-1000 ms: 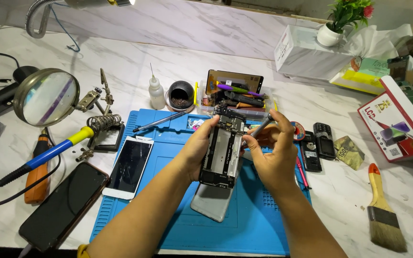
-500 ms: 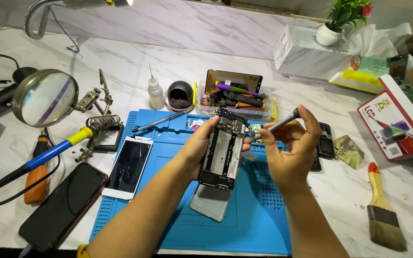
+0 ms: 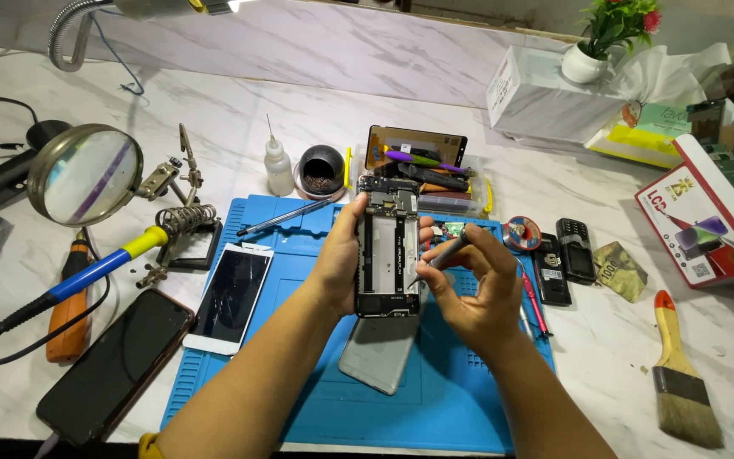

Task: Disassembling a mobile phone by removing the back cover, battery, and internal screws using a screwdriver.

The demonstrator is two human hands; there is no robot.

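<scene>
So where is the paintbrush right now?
In the head view the paintbrush lies on the marble bench at the far right, off the blue mat, beyond the right hand and below the red box.

Bright overhead lamplight, sharp focus

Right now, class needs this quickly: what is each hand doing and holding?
Left hand: closed around the opened phone frame, holding it above the blue mat.
Right hand: fingers pinching a slim screwdriver, tip at the frame's edge.
</scene>
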